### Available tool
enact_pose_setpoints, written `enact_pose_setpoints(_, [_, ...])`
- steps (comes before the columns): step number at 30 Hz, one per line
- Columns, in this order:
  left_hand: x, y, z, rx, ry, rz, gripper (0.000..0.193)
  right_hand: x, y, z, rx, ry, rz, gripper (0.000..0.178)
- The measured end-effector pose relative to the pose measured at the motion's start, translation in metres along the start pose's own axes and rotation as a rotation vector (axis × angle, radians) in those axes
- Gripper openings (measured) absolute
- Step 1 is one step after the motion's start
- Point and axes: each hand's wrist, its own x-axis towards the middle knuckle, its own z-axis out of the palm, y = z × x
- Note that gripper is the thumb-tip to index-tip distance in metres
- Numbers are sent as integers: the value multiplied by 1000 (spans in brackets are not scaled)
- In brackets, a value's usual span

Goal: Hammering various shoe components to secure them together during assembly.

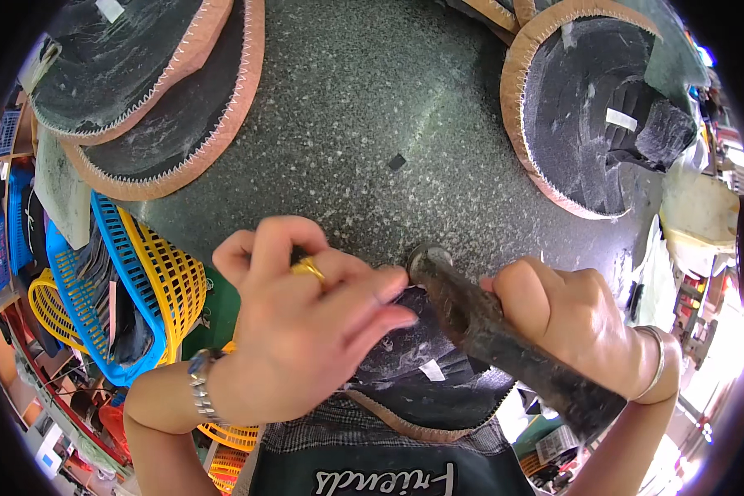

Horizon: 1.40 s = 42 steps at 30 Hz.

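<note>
Black shoe upper with tan stitched edge (438,388) lies under my left hand (306,331), fingers pressed flat on it. My right hand (587,331) is wrapped round the dark worn hammer (504,339), whose long axis slants up-left, its head just beyond my left fingertips.

The middle of the speckled stone slab (364,107) lies bare, an open lane running away from the hands. Stacked shoe uppers (140,91) block its far left, another upper (587,116) its far right. Blue and yellow baskets (132,289) crowd the near left edge, beside the left hand (306,331)
</note>
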Motion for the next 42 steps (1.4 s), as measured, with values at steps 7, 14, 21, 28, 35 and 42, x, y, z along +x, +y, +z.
enact_pose_setpoints(7, [-1, 9, 3, 78, 74, 64, 25, -1, -7, -3, 60, 13, 54, 21])
enact_pose_setpoints(14, [21, -8, 14, -292, 79, 42, 29, -14, -14, -20, 97, 18, 355, 22])
enact_pose_setpoints(21, [25, -19, 5, -433, -39, -1, 30, -22, 11, -11, 289, 36, 293, 22])
enact_pose_setpoints(28, [21, -16, 1, -112, -34, 215, 28, 11, -4, -26, 127, 23, 189, 24])
enact_pose_setpoints(35, [18, -19, -3, -105, -80, 233, 25, 19, -8, -5, -50, 305, 172, 19])
enact_pose_setpoints(42, [15, -29, -9, -340, -130, 110, 22, 21, 2, -7, -9, 204, -77, 17])
